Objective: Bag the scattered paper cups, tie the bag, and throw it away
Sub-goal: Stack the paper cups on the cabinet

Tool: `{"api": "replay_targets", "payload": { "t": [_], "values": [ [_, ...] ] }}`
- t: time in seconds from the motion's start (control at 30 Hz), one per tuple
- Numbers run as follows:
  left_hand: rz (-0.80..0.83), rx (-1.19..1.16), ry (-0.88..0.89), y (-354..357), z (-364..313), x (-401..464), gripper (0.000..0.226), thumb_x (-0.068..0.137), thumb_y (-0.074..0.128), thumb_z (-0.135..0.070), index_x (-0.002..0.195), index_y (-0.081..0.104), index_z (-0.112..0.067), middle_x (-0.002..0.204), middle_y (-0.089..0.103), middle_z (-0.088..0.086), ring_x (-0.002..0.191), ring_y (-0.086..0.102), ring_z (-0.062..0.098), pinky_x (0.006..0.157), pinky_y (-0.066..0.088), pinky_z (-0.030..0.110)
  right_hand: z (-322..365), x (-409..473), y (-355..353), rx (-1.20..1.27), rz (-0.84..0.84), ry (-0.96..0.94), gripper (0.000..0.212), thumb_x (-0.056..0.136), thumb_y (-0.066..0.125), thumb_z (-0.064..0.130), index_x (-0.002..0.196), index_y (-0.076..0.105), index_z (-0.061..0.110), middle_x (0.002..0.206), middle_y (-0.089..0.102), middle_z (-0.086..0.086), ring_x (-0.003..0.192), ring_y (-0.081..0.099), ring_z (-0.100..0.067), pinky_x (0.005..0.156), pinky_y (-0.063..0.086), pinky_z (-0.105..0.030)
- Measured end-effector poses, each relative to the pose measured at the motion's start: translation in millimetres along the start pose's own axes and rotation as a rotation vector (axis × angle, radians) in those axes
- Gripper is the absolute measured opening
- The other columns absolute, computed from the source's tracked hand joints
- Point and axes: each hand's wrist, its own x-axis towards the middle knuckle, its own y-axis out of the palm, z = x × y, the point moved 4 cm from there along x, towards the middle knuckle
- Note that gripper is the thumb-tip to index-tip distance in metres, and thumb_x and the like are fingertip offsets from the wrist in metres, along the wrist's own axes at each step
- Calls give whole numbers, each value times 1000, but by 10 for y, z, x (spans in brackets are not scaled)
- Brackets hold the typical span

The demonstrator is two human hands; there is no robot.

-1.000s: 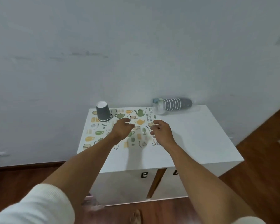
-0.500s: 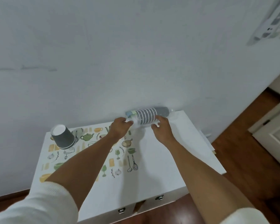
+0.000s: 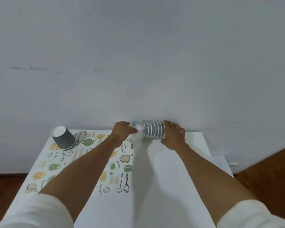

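A clear plastic bag holding a nested stack of grey paper cups (image 3: 153, 130) lies on its side at the back of the white table (image 3: 155, 186), against the wall. My left hand (image 3: 123, 132) grips the bag's left end, where the plastic bunches. My right hand (image 3: 173, 134) clasps the stack's right end. One grey paper cup (image 3: 62, 138) stands upside down at the table's back left, apart from both hands.
A mat printed with kitchenware drawings (image 3: 89, 165) covers the table's left half. The grey wall (image 3: 138, 63) rises right behind the table. Dark wooden floor (image 3: 266, 168) shows to the right and at the lower left.
My head has come closer to the table. Both hands moved from the mat to the back of the table and took hold of the bagged cup stack.
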Motion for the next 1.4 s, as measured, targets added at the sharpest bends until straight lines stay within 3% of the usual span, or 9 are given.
{"api": "replay_targets", "payload": {
  "t": [0.07,0.13,0.5,0.63,0.7,0.8,0.93,1.1,1.4],
  "values": [
    [22,-73,-12,9,8,3,27,75,83,-3,100,72,-7,76,64,6,73,53,24,69,47,31,-33,0,17,-36,-59,-43,83,83,70,22,155,29,24,156,37,4,142,34,-28,111,28,-48],
    [32,-143,-35,26,62,10,13,76,78,0,80,69,-9,69,56,5,72,50,23,68,47,29,-34,6,33,-76,-86,-57,76,84,69,18,151,34,26,149,40,1,136,39,-30,106,33,-47],
    [-14,-232,-37,30,144,86,19,84,64,-14,101,71,-14,93,64,4,89,59,21,76,50,34,-41,9,56,-243,-41,12,88,88,63,4,155,19,42,123,49,-14,115,49,-32,97,40,-40],
    [-83,-58,71,-58,136,37,66,70,61,-26,135,58,-17,127,61,6,94,59,31,77,46,32,-59,23,27,-233,17,-36,95,88,61,-4,157,14,41,116,51,-12,111,47,-31,92,44,-36],
    [-69,-4,109,-91,154,42,66,82,64,-17,145,49,-22,144,51,6,90,58,31,64,45,26,-55,24,13,-217,56,-50,96,88,61,-6,159,13,39,117,51,-13,114,45,-31,87,46,-35],
    [74,80,163,-109,195,40,76,88,64,-1,153,39,-31,155,38,6,127,51,26,67,50,24,-21,20,5,-249,78,-58,90,89,61,-6,159,16,29,119,55,-15,120,44,-32,79,50,-36],
    [229,282,242,-84,268,-8,107,73,81,6,154,31,-42,155,36,2,140,34,24,84,52,28,-36,20,-26,-399,60,-84,79,88,63,-7,155,24,8,121,59,-16,122,47,-31,85,53,-34],
    [211,322,237,-101,312,-7,120,63,94,-5,156,28,-43,159,34,-4,145,31,24,115,38,44,-89,-14,-29,-426,67,-133,69,91,59,-3,151,30,13,125,54,-13,118,49,-31,89,46,-32],
    [260,391,213,-219,376,-59,127,58,99,-18,156,24,-46,162,32,-4,146,30,23,113,37,42,-40,-94,-108,-425,176,-76,35,98,54,4,132,52,8,125,63,-10,116,63,-28,91,51,-35]
  ]
}}
